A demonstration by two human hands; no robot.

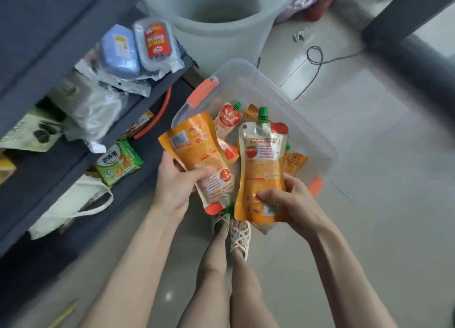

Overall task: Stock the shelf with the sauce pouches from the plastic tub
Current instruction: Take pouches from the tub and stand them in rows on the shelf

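Two grips full: left hand (172, 185) holds inverted pouch (197, 150), right hand (293, 204) upright pouch (261, 160); loose pouches (227, 121) in tub (302, 111) partly hidden.

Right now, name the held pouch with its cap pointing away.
Right pouch, in the right hand; left pouch, in the left hand, has its cap toward the feet.

Glossy foil-like sauce pouches (262, 165), translucent plastic tub (290, 98) — shiny floor tiles (369, 155), cloth bag (71, 207)
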